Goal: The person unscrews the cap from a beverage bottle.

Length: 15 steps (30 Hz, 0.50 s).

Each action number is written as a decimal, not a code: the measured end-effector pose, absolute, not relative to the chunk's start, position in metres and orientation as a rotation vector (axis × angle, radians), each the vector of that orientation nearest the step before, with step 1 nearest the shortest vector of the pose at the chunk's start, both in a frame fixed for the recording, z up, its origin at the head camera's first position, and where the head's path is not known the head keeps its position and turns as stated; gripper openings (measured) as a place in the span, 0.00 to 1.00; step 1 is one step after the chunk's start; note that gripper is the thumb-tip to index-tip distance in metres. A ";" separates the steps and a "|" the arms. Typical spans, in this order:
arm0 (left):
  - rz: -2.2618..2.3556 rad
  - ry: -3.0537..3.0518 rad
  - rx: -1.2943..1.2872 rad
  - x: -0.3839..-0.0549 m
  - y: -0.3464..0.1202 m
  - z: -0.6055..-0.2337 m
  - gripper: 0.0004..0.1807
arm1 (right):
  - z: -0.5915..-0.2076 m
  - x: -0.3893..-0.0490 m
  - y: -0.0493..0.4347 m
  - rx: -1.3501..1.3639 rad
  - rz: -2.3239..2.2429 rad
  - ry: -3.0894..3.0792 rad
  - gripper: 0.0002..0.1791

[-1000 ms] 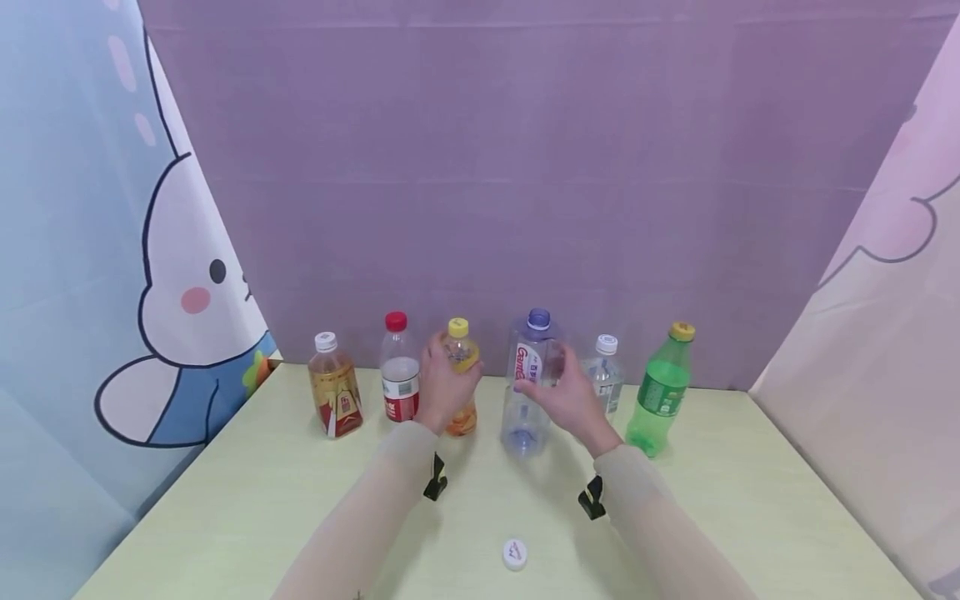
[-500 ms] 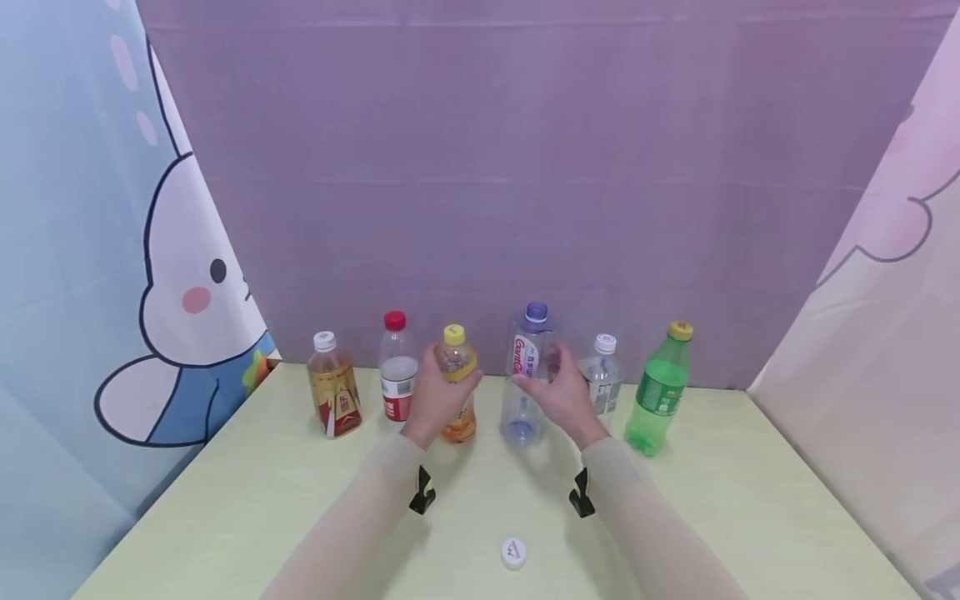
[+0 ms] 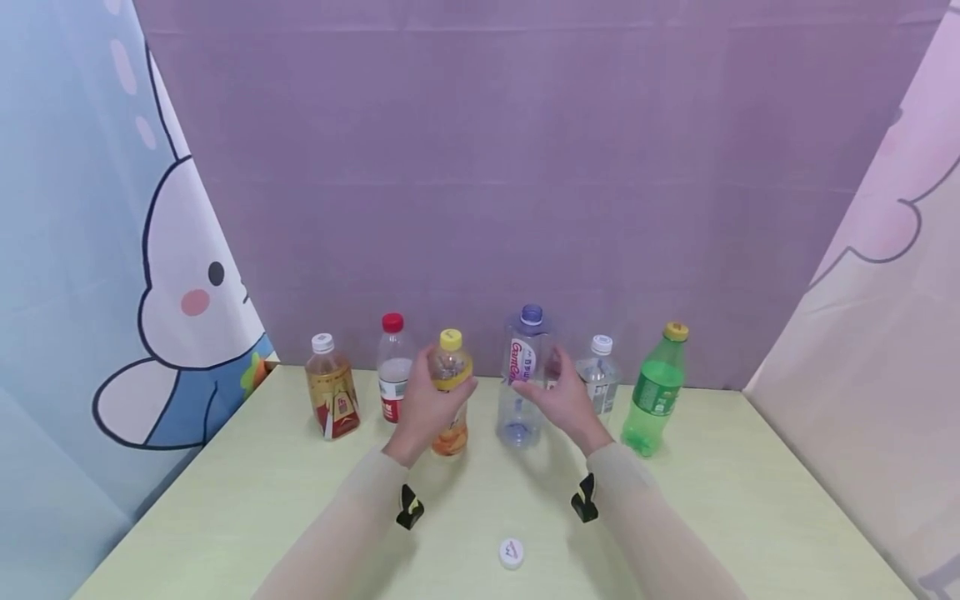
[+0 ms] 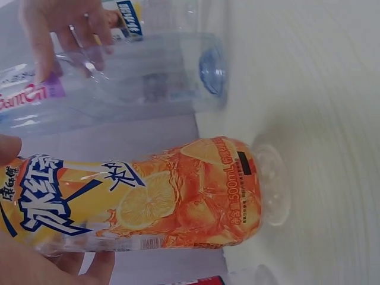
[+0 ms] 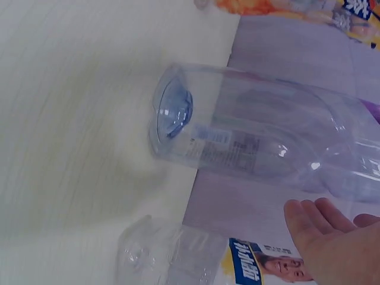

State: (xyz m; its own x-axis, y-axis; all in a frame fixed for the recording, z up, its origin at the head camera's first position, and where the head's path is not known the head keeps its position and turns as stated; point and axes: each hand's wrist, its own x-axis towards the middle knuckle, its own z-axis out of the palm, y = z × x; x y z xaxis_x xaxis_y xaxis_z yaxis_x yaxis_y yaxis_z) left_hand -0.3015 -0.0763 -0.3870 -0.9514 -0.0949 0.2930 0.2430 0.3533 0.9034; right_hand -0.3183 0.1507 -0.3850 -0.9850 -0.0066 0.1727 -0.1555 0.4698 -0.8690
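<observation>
My left hand (image 3: 435, 404) grips a bottle of orange iced tea (image 4: 196, 196) with a yellow cap. Its base is close to the table in the left wrist view. To its right stands a large, clear, bluish bottle (image 3: 517, 408), upright, with no cap on its blue neck. My right hand (image 3: 564, 396) is beside this bottle, its thumb overlapping the label in the head view. In the right wrist view its fingers (image 5: 323, 222) are fairly straight, close alongside the bottle wall. A loose white cap (image 3: 512, 553) lies on the table nearer to me.
Left of my hands stand an amber bottle (image 3: 333, 396) with a white cap and a red-capped bottle (image 3: 393, 392). To the right are a clear white-capped bottle (image 3: 602, 383) and a green bottle (image 3: 655, 396). A purple cloth (image 3: 510, 183) hangs behind the row.
The iced tea bottle has come a little toward me in my left hand. The large clear bottle shifted slightly away from me at first, with my right hand staying beside it.
</observation>
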 end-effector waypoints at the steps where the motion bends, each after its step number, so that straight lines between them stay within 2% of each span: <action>1: -1.639 -2.319 -0.144 -0.299 -0.077 -0.387 0.46 | -0.385 -0.318 0.152 0.149 1.546 -2.563 0.62; 5: -1.637 -2.322 -0.175 -0.291 -0.078 -0.385 0.45 | -0.380 -0.312 0.158 0.173 1.522 -2.554 0.60; 15: -1.632 -2.338 -0.243 -0.273 -0.076 -0.377 0.45 | -0.359 -0.290 0.167 0.269 1.451 -2.509 0.48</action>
